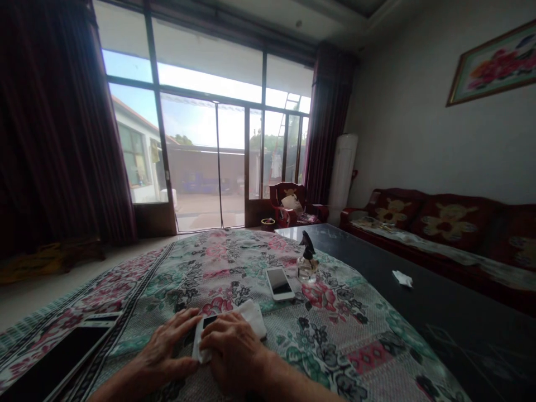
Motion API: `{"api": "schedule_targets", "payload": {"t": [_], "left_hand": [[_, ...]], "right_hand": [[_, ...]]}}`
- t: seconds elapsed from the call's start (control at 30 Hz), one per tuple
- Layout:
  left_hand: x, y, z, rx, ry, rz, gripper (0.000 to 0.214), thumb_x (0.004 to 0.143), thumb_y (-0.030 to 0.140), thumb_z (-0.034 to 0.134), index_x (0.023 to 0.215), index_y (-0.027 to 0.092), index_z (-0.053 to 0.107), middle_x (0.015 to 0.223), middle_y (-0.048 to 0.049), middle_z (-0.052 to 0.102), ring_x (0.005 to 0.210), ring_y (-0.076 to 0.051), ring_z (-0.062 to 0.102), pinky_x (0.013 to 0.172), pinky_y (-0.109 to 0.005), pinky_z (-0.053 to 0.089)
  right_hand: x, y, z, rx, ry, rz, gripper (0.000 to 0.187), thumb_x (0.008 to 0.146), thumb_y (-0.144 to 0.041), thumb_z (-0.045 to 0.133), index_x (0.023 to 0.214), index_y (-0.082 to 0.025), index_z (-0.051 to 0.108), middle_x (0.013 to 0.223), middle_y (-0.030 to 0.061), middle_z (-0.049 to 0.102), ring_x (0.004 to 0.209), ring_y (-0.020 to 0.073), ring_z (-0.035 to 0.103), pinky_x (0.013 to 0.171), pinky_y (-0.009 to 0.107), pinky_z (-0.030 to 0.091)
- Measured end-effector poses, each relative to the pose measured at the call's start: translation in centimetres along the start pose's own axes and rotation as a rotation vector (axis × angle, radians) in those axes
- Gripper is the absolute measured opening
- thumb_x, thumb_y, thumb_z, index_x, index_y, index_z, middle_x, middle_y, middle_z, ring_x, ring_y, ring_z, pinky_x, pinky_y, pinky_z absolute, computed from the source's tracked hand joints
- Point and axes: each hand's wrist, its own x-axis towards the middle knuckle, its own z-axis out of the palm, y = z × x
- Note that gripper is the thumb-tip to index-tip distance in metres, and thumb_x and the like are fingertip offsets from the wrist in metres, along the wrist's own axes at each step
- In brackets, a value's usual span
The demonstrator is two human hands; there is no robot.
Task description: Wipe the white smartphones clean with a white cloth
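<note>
A white phone (196,341) with a dark screen lies on the flowered cloth (268,357) in front of me. My left hand (170,343) is open, its fingers and thumb spread along the phone's left edge. My right hand (232,343) covers most of the phone, its bent fingers pressing a white tissue (205,355) onto the screen. More white material (253,317), soft-looking, shows beyond the knuckles; I cannot tell if it is the same piece. Farther off, a second white phone (280,283) lies face up beside a clear spray bottle (307,269) with a black trigger head.
At the left lie a large dark-screened tablet (58,360) and a smaller device (100,319). A crumpled tissue (402,279) rests on the black tabletop (368,268) to the right. Beyond are a red wooden sofa (448,218), an armchair (288,204) and glass doors (201,167).
</note>
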Motion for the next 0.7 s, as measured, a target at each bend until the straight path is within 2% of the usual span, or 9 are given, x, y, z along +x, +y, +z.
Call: {"api": "schedule_targets", "payload": {"t": [0.17, 0.27, 0.4, 0.53, 0.7], "left_hand": [[0.0, 1.5, -1.7, -0.028, -0.102, -0.043, 0.076, 0.071, 0.064, 0.066, 0.138, 0.035, 0.045, 0.150, -0.0019, 0.039, 0.140, -0.034, 0.031, 0.113, -0.047, 0.030], [-0.2, 2.2, -2.3, -0.053, -0.120, -0.056, 0.074, 0.072, 0.062, 0.066, 0.138, 0.036, 0.044, 0.151, -0.0016, 0.038, 0.140, -0.033, 0.030, 0.113, -0.048, 0.029], [-0.3, 2.2, -1.8, -0.038, -0.076, -0.054, 0.073, 0.072, 0.059, 0.067, 0.137, 0.034, 0.046, 0.150, -0.0022, 0.039, 0.140, -0.032, 0.031, 0.114, -0.046, 0.029], [-0.2, 2.8, -1.7, 0.024, -0.074, -0.092, 0.072, 0.070, 0.049, 0.069, 0.137, 0.031, 0.048, 0.150, -0.0025, 0.040, 0.140, -0.031, 0.030, 0.115, -0.044, 0.028], [-0.1, 4.5, -2.8, 0.054, -0.120, -0.137, 0.072, 0.069, 0.035, 0.067, 0.138, 0.026, 0.047, 0.151, -0.0037, 0.038, 0.141, -0.030, 0.029, 0.116, -0.043, 0.027]], "right_hand": [[-0.2, -0.1, 0.0, -0.057, 0.049, 0.094, 0.018, 0.075, -0.018, 0.055, 0.089, -0.022, 0.066, 0.097, 0.0016, 0.067, 0.092, 0.0180, 0.059, 0.090, 0.032, 0.040], [-0.3, -0.2, -0.3, -0.038, 0.025, 0.035, 0.021, 0.076, -0.017, 0.054, 0.093, -0.023, 0.065, 0.104, 0.0005, 0.067, 0.098, 0.0181, 0.057, 0.092, 0.032, 0.039], [-0.4, -0.5, -0.3, 0.000, -0.005, -0.023, 0.024, 0.077, -0.018, 0.054, 0.098, -0.024, 0.063, 0.111, -0.0005, 0.066, 0.103, 0.0182, 0.054, 0.094, 0.031, 0.038], [-0.5, -0.7, -0.4, -0.033, 0.031, 0.066, 0.023, 0.076, -0.016, 0.054, 0.096, -0.024, 0.063, 0.107, 0.0002, 0.065, 0.100, 0.0182, 0.054, 0.092, 0.031, 0.038], [-0.8, -0.1, -1.5, -0.125, 0.083, 0.259, 0.016, 0.076, -0.015, 0.053, 0.088, -0.021, 0.062, 0.095, 0.0028, 0.062, 0.093, 0.0187, 0.053, 0.087, 0.032, 0.039]]}}
